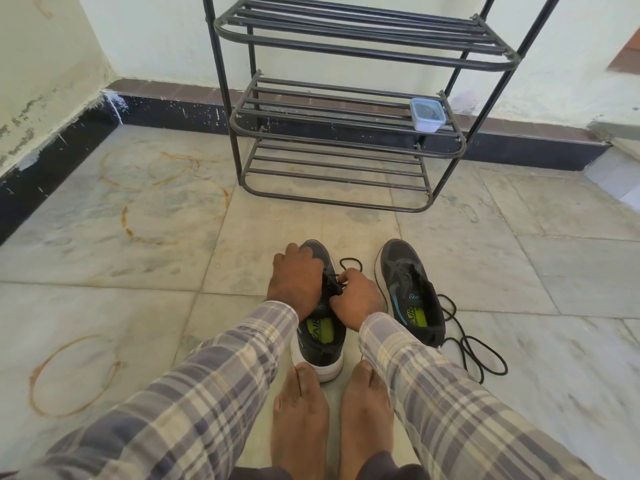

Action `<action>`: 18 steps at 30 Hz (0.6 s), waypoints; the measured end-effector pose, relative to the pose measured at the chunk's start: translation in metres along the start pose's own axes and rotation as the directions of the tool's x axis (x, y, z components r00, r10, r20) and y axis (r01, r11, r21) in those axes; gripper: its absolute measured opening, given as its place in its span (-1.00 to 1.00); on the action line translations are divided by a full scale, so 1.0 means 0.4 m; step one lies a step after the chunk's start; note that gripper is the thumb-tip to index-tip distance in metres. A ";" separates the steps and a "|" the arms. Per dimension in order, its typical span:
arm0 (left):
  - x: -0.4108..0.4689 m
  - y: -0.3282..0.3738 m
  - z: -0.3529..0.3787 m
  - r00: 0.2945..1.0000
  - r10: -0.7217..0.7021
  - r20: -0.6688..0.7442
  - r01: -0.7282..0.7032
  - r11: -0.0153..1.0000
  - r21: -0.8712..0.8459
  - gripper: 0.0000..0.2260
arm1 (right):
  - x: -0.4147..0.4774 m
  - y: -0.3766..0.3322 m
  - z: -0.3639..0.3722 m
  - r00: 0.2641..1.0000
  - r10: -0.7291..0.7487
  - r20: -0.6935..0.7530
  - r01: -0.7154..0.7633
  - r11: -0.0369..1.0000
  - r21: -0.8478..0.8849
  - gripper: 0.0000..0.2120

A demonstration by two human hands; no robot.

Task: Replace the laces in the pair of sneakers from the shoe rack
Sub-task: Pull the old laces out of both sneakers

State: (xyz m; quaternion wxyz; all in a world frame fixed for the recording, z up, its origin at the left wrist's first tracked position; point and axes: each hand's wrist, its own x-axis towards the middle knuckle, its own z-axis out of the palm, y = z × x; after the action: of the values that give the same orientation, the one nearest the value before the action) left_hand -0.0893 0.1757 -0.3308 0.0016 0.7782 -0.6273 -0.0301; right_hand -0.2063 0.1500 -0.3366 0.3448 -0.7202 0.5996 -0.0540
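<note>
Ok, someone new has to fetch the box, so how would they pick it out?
Find the black metal shoe rack against the white wall. On its second shelf from the floor, at the right end, sits a small clear plastic box with dark contents. Nothing else shows on the rack; both sneakers stand on the floor.

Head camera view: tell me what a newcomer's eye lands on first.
Both hands work on one sneaker at centre: the left hand holds its front, the right hand pinches its lace. A second sneaker stands just right, with a black lace snaking over the floor beside it. Behind, the black shoe rack carries a small lidded container.
</note>
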 end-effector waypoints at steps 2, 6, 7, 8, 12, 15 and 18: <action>0.007 -0.014 0.017 0.989 -0.144 -0.026 0.134 0.962 -0.240 -0.79 | -0.001 0.000 0.000 1.000 0.004 0.000 -0.004 1.000 0.009 -0.64; 0.018 -0.024 0.023 0.768 -0.586 0.259 0.364 0.067 -0.929 -0.86 | -0.001 0.001 -0.001 1.000 0.011 0.007 -0.011 1.000 0.011 -0.62; 0.018 -0.021 0.020 0.744 -0.557 0.369 0.332 -0.171 -0.927 -0.86 | -0.001 0.001 -0.001 1.000 0.014 0.010 -0.014 1.000 0.008 -0.62; 0.017 -0.019 0.019 0.741 -0.506 0.441 0.295 -0.344 -0.891 -0.86 | -0.001 0.000 -0.001 1.000 0.015 0.011 -0.015 1.000 0.007 -0.62; 0.008 -0.004 0.021 0.780 -0.465 0.418 0.259 -0.368 -0.893 -0.80 | -0.001 -0.004 0.000 1.000 0.015 0.015 -0.015 1.000 0.006 -0.63; 0.017 -0.002 0.032 0.853 -0.467 0.233 0.276 0.024 -0.961 -0.82 | -0.003 -0.005 0.000 1.000 0.016 0.017 -0.016 1.000 0.007 -0.63; 0.021 -0.003 0.032 0.925 -0.353 0.145 0.323 0.522 -0.790 -0.83 | -0.003 -0.005 0.001 1.000 0.012 0.013 -0.012 1.000 0.005 -0.62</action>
State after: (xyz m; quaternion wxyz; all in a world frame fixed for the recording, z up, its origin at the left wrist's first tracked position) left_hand -0.0872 0.1681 -0.3438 0.3555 0.7999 -0.3830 -0.2952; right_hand -0.2049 0.1512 -0.3354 0.3507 -0.7161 0.6015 -0.0488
